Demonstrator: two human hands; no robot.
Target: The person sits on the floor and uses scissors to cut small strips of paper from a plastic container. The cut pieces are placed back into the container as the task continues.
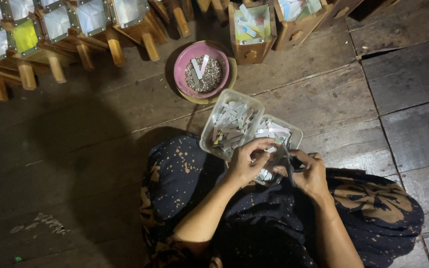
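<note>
Dark wooden floor [323, 94], dim room. Two clear tubs [232, 124] hold silver strips – a pink bowl [202, 69] holds tiny bits. Left hand [248, 161] pinches a strip [269, 149] over the lap; right hand [310, 173] grips scissors [288, 161].

Likely a home craft workshop, dimly lit: a worn plank floor [323, 89], rows of small wooden frames [55, 34] along the far edge, and clear tubs of cut paper strips [232, 124].

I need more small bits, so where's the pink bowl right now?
In the head view, the pink bowl sits on the wooden floor, just beyond the two clear plastic tubs of strips.
</note>
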